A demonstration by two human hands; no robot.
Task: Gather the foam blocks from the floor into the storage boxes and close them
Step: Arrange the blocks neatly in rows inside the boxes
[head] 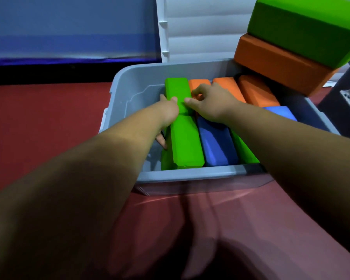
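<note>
Fingers of your left hand wrapped the bright green rectangular foam block from its left side, thumb on top. Your right hand pinched its right edge, fingers curled and thumb on top. The block lay inside the open grey plastic storage box. Orange foam blocks sat just right of your right fingers, and a blue foam block lay beneath that wrist.

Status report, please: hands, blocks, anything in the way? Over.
Left hand, right hand both grip green block in grey box. Large orange block, large green block stacked at far-right corner, could block closing.
</note>
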